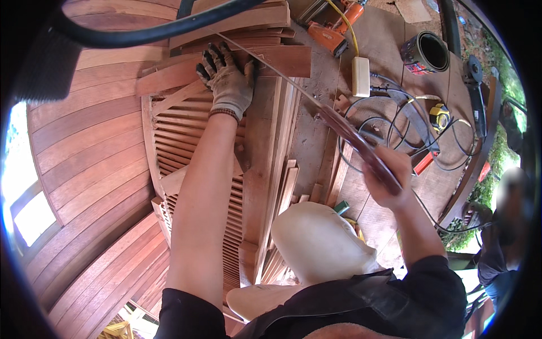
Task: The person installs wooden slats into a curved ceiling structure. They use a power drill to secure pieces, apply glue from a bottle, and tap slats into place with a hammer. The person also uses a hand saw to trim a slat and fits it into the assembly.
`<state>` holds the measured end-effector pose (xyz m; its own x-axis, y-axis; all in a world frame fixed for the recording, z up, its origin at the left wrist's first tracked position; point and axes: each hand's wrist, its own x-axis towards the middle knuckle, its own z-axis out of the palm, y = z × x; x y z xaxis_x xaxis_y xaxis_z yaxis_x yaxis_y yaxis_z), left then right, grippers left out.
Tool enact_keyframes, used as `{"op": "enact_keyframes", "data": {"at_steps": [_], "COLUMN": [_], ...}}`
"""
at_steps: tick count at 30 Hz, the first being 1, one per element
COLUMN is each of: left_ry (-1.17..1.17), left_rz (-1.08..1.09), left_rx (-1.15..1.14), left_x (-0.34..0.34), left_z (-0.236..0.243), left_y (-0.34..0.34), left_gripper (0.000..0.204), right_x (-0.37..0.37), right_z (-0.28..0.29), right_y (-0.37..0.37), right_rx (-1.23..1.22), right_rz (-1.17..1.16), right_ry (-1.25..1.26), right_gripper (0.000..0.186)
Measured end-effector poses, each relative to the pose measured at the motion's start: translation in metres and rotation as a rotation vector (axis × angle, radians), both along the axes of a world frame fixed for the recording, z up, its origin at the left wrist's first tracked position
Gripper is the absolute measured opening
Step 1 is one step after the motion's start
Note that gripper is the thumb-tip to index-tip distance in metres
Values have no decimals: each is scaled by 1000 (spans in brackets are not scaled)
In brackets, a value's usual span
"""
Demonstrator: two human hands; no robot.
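My left hand (231,85), in a grey work glove with dark fingertips, lies flat with its fingers spread. It presses on a reddish wooden board (169,78) that is laid across a slatted wooden frame (186,141). My bare right hand (389,176) is closed round the long dark-brown handle (357,141) of what looks like a handsaw. Its thin blade (271,66), seen nearly edge-on, slants up and left across the board, just right of my gloved fingers. Whether the teeth touch the wood, I cannot tell.
More boards (243,22) are stacked beyond the left hand. To the right lie an orange power tool (330,37), a paint can (426,52), a white socket block (361,77), tangled cables (389,121), a yellow tape measure (439,117) and an angle grinder (476,93). Another person (505,243) is at far right.
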<state>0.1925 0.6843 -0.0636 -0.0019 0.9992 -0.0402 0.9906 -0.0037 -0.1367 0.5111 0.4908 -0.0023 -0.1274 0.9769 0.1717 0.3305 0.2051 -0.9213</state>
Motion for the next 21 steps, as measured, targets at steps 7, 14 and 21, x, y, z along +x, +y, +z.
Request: {"op": "enact_keyframes", "data": {"at_steps": [7,14,21], "left_ry": [7,-26,-52], "left_rz": [-3,-51,-17], "left_rx": [17,62,72], "left_x": [3,0,5], "left_z": [1,-6,-2], "left_y": [4,-2,-2], "left_gripper": [91,89,90], "right_x": [-13,-9,-4], "right_z": [-2,7,-3], "right_y": [20,16,-11], "right_rx": [-67,-101,117], "right_rz": [0,-8,-62], "right_ry": [17,3,-39], "right_gripper": [6,4,6]}}
